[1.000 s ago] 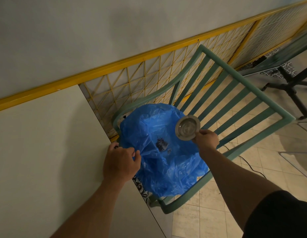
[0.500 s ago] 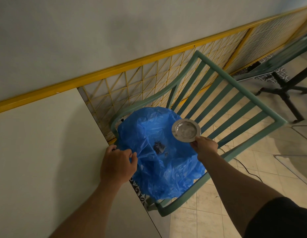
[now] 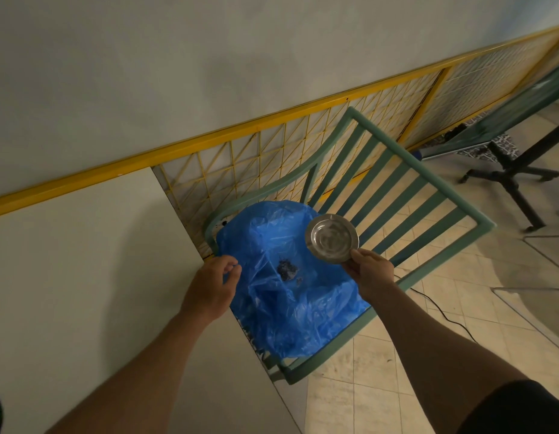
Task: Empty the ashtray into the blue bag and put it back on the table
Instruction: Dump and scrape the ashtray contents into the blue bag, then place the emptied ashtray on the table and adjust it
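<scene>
The right hand (image 3: 370, 272) has turned the ashtray (image 3: 332, 242) back from its tilt of a second ago, so the bowl now faces up and reads as bare metal; its fingers grip the near rim, holding the ashtray above the far side of the blue bag (image 3: 281, 277). A dark heap of ash (image 3: 286, 270) lies on the plastic. The left hand (image 3: 211, 285), which was pinching the bag's edge, now has its fingers loosely curled at that edge; whether they still touch the plastic cannot be told. Judgement: the emptying is done and only the return remains. The bag sits on the seat of a green slatted chair (image 3: 428, 214), just beside the pale worktop (image 3: 84, 277), which is bare where visible. Beyond are a yellow railing (image 3: 209, 142), a tiled floor (image 3: 444, 311) and a black-legged table (image 3: 516, 170).
</scene>
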`<state>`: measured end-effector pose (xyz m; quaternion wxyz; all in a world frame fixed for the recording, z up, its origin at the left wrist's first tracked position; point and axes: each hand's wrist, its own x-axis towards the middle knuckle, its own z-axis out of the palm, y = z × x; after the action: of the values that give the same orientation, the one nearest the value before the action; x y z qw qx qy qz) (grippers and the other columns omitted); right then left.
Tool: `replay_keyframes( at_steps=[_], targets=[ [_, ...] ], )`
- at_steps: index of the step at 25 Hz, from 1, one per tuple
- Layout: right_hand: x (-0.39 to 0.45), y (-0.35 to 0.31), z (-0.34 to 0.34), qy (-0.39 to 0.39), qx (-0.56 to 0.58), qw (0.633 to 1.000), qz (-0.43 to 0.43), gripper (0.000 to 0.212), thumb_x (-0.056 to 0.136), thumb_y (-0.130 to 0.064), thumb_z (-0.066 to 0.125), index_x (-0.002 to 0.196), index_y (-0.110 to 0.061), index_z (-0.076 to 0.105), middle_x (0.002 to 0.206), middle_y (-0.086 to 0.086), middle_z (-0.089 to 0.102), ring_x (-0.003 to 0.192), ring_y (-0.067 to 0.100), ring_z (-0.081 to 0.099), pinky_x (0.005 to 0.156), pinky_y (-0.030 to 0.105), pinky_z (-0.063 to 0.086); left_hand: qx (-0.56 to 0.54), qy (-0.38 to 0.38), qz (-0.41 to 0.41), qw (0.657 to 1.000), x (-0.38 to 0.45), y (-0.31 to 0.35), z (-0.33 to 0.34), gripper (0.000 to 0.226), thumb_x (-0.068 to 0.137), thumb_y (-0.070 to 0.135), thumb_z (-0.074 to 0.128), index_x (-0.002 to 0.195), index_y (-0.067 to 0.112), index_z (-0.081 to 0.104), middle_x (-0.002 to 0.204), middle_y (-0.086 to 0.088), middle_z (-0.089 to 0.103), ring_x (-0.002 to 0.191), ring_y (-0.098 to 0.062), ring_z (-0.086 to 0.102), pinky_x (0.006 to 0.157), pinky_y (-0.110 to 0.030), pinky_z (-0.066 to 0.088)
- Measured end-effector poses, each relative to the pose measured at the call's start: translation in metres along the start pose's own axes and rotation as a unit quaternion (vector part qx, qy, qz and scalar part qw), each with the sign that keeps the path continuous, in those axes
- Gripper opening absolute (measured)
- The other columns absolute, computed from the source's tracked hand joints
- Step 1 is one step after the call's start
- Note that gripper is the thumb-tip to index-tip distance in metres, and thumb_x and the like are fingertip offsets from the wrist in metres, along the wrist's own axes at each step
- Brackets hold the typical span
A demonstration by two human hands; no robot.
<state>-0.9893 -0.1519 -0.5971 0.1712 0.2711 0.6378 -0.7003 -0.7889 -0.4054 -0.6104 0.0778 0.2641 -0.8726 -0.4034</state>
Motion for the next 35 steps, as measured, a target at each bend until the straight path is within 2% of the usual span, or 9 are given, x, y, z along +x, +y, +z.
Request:
replay_keyframes(
  at_steps=[3, 8, 11, 15, 19, 22, 28, 31, 35],
  targets=[
    [-0.022, 0.003, -0.003, -0.036, -0.002, 0.999, 0.002, 0.009, 0.09, 0.003, 0.067, 0.083, -0.003, 0.069, 0.086, 0.016, 0.072, 0.071, 0.024, 0.075, 0.052, 0.027, 0.061, -0.015, 0.031, -0.029, 0.999, -0.009, 0.009, -0.008, 0.031, 0.096, 0.034, 0.051, 0.116, 0.014, 0.064, 0.112, -0.007, 0.069, 0.094, -0.011, 0.057, 0.071, -0.019, 0.042],
    [-0.068, 0.022, -0.006, -0.125, -0.065, 0.99, 0.005, 0.009, 0.093, 0.001, 0.063, 0.087, -0.002, 0.069, 0.087, 0.019, 0.072, 0.077, 0.027, 0.073, 0.055, 0.026, 0.061, -0.035, 0.03, -0.106, 0.993, -0.041, 0.012, -0.025, 0.034, 0.093, 0.036, 0.055, 0.118, 0.015, 0.063, 0.116, -0.007, 0.07, 0.102, -0.02, 0.064, 0.08, -0.026, 0.041],
    [-0.099, 0.041, -0.009, -0.175, -0.105, 0.979, 0.022, 0.008, 0.094, 0.0, 0.061, 0.093, 0.0, 0.07, 0.084, 0.018, 0.074, 0.075, 0.025, 0.075, 0.059, 0.028, 0.062, -0.072, 0.01, -0.155, 0.985, -0.069, 0.011, -0.036, 0.038, 0.091, 0.04, 0.056, 0.122, 0.017, 0.062, 0.118, -0.001, 0.066, 0.101, -0.017, 0.061, 0.085, -0.028, 0.044],
    [-0.14, 0.073, -0.006, -0.239, -0.143, 0.96, 0.025, 0.01, 0.094, 0.002, 0.061, 0.09, 0.002, 0.07, 0.079, 0.018, 0.074, 0.072, 0.023, 0.075, 0.061, 0.028, 0.061, -0.185, 0.003, -0.227, 0.956, -0.111, 0.01, -0.05, 0.038, 0.091, 0.033, 0.059, 0.125, 0.016, 0.061, 0.111, -0.005, 0.067, 0.095, -0.028, 0.068, 0.091, -0.046, 0.056],
    [-0.179, 0.103, -0.003, -0.288, -0.192, 0.938, 0.03, 0.009, 0.094, 0.0, 0.061, 0.094, 0.002, 0.07, 0.089, 0.023, 0.075, 0.084, 0.03, 0.075, 0.076, 0.038, 0.061, -0.267, 0.001, -0.278, 0.923, -0.152, 0.008, -0.066, 0.039, 0.093, 0.027, 0.059, 0.13, 0.012, 0.058, 0.114, -0.012, 0.066, 0.089, -0.031, 0.07, 0.08, -0.045, 0.061],
    [-0.208, 0.123, -0.003, -0.314, -0.207, 0.926, 0.041, 0.012, 0.094, -0.001, 0.06, 0.099, 0.004, 0.07, 0.094, 0.024, 0.074, 0.088, 0.031, 0.074, 0.075, 0.037, 0.061, -0.308, 0.012, -0.302, 0.902, -0.183, -0.002, -0.082, 0.036, 0.094, 0.023, 0.059, 0.129, 0.011, 0.058, 0.118, -0.018, 0.066, 0.093, -0.037, 0.071, 0.077, -0.045, 0.061],
    [-0.266, 0.162, 0.0, -0.324, -0.247, 0.912, 0.054, 0.008, 0.091, 0.002, 0.064, 0.095, 0.004, 0.071, 0.089, 0.023, 0.074, 0.082, 0.03, 0.074, 0.072, 0.038, 0.062, -0.282, 0.026, -0.317, 0.905, -0.246, -0.035, -0.115, 0.031, 0.092, 0.013, 0.061, 0.122, 0.013, 0.063, 0.11, -0.015, 0.068, 0.088, -0.031, 0.072, 0.072, -0.046, 0.063],
    [-0.296, 0.186, 0.004, -0.34, -0.266, 0.9, 0.067, 0.008, 0.091, 0.003, 0.065, 0.091, 0.001, 0.072, 0.079, 0.018, 0.075, 0.074, 0.025, 0.075, 0.069, 0.036, 0.062, -0.234, 0.031, -0.316, 0.919, -0.279, -0.054, -0.13, 0.021, 0.09, 0.008, 0.062, 0.109, 0.016, 0.068, 0.102, -0.012, 0.07, 0.083, -0.025, 0.071, 0.065, -0.042, 0.064],
    [-0.332, 0.219, 0.009, -0.361, -0.3, 0.88, 0.072, 0.009, 0.09, 0.002, 0.066, 0.087, -0.001, 0.073, 0.073, 0.012, 0.077, 0.069, 0.023, 0.076, 0.061, 0.029, 0.061, -0.207, 0.041, -0.328, 0.921, -0.324, -0.084, -0.149, 0.025, 0.089, 0.006, 0.063, 0.111, 0.015, 0.068, 0.099, -0.01, 0.071, 0.083, -0.028, 0.071, 0.064, -0.044, 0.064]
  ],
)
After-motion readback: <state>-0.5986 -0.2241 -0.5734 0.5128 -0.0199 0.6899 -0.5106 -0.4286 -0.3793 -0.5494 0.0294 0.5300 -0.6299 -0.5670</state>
